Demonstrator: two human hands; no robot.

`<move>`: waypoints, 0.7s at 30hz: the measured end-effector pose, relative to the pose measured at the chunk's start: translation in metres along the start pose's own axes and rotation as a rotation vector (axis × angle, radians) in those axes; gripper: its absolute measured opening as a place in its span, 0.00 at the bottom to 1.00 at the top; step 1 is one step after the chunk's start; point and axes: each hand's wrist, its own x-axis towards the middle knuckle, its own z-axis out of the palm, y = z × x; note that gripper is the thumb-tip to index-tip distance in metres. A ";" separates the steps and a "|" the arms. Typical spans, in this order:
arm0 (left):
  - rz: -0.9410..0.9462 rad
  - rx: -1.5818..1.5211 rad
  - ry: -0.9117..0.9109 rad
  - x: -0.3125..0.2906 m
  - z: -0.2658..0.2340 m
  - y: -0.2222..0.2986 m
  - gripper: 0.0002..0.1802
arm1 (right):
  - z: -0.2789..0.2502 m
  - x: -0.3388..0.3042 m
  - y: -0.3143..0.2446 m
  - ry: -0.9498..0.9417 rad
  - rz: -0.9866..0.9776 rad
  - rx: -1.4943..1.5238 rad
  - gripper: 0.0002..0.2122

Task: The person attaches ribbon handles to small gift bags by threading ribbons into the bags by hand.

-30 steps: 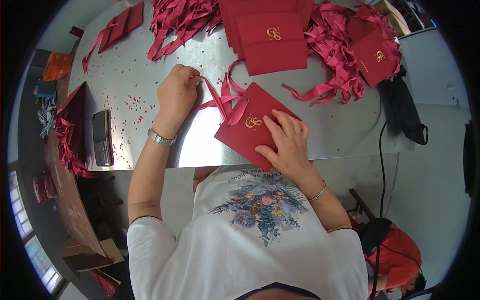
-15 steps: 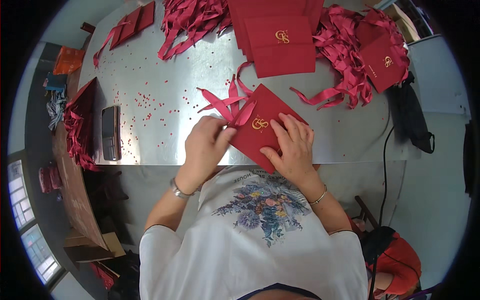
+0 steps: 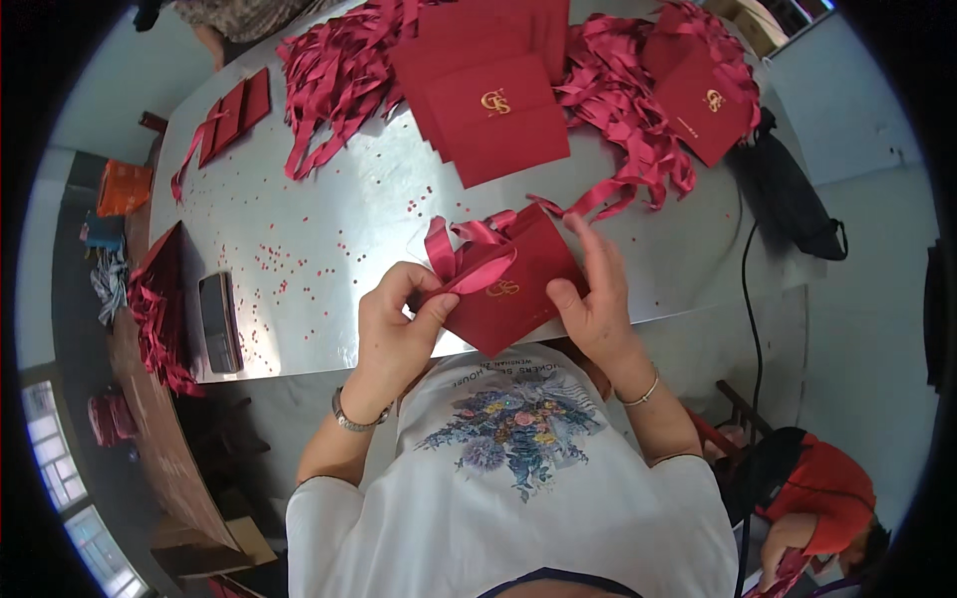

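At the table's near edge, my left hand (image 3: 401,324) pinches the upper left side of a flat red paper bag (image 3: 526,264) between thumb and fingers. Gold lettering marks the bag's front, partly covered by a loop of pink-red ribbon (image 3: 488,271). More of the ribbon (image 3: 478,231) curls along the bag's top edge. The bag is tilted, one corner toward my shirt. My right hand (image 3: 603,299) is at the bag's right edge, fingers stretched upward and thumb apart, close to the front face. Its contact with the bag is partly hidden.
A stack of red bags (image 3: 508,135) lies ahead, between heaps of ribbon (image 3: 334,90). A phone (image 3: 219,321) and more red bags (image 3: 159,309) lie left. Red confetti dots the metal table (image 3: 329,224). A black cable (image 3: 755,349) hangs right; a person in red (image 3: 822,488) is behind it.
The bag has turned more upright and its ribbon has shifted along the top edge. My right hand has moved from lying on the front to the right edge. The view has shifted.
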 end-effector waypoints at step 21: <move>0.045 -0.074 -0.084 0.012 0.016 0.022 0.09 | -0.020 0.024 -0.024 -0.022 0.155 0.447 0.19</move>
